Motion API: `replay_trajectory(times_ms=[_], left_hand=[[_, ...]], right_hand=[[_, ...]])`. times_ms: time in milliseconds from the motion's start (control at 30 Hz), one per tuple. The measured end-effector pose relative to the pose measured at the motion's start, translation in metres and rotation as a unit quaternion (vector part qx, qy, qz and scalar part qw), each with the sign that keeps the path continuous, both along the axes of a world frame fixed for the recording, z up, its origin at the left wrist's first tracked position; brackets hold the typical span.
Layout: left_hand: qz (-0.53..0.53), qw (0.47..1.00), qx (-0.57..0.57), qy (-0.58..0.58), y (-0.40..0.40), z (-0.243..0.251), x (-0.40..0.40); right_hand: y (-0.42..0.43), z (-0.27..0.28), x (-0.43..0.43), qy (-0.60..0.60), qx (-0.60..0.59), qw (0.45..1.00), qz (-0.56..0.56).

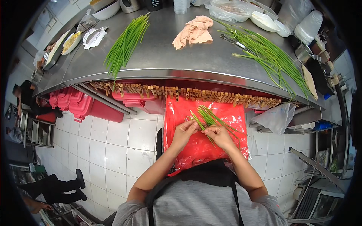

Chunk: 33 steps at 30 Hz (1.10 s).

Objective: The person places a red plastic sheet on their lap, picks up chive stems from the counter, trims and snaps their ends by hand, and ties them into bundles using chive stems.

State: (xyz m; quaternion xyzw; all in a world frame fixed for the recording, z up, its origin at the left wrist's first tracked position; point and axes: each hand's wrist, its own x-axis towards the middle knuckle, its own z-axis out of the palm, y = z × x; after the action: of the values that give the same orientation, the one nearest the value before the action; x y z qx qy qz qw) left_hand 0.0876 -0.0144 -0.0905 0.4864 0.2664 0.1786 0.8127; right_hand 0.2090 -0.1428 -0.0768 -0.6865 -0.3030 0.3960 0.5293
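Note:
Over a red plastic bag [181, 149] on the lap, my left hand [185, 132] pinches thin green stalks [198, 120] between thumb and fingers. Close by on the right, my right hand [220, 137] has its thumb and forefinger closed on the lower part of the same stalks. A small bunch of green stalks [209, 115] lies on the red plastic just beyond and under the hands. On the steel counter, a neat bunch of long green stalks [127, 42] lies at the left, and a larger, looser pile [271, 56] at the right, with a dark pen-like object [237, 43] on it.
A crumpled pink cloth [195, 32] lies on the steel counter [169, 60]. Wooden clothespins [195, 94] line the space under its edge. Pink lidded bins [99, 106] stand below at left. White bowls [264, 21] and plastic bags are at the back right. Other people are at the far left.

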Motion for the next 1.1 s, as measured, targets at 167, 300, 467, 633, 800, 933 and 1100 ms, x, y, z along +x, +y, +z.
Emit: replay_trajectory(times_ms=[167, 300, 467, 633, 800, 933, 1100], left_hand=[[0.008, 1.000, 0.013, 0.018, 0.006, 0.006, 0.000], [0.006, 1.000, -0.002, 0.025, 0.007, 0.007, -0.002], [0.017, 1.000, 0.001, 0.023, 0.006, 0.004, -0.003], [0.028, 1.000, 0.009, 0.000, 0.004, 0.002, -0.002], [0.024, 0.999, 0.025, 0.002, 0.007, 0.014, -0.001], [0.046, 0.998, 0.033, -0.001, 0.013, 0.015, -0.004], [0.045, 0.998, 0.032, -0.025, 0.012, 0.024, -0.003]], right_hand=[[-0.001, 0.006, -0.006, -0.038, 0.001, 0.999, 0.012], [-0.003, -0.001, -0.001, -0.025, -0.051, 0.997, -0.046], [0.003, -0.003, -0.007, -0.382, -0.016, 0.912, -0.148], [0.015, 0.029, -0.015, -0.309, 0.024, 0.951, -0.009], [0.018, 0.009, -0.008, -0.160, 0.061, 0.984, -0.039], [0.016, 0.008, -0.003, -0.186, 0.009, 0.976, -0.113], [0.018, 0.037, -0.013, -0.444, 0.023, 0.885, -0.139]])
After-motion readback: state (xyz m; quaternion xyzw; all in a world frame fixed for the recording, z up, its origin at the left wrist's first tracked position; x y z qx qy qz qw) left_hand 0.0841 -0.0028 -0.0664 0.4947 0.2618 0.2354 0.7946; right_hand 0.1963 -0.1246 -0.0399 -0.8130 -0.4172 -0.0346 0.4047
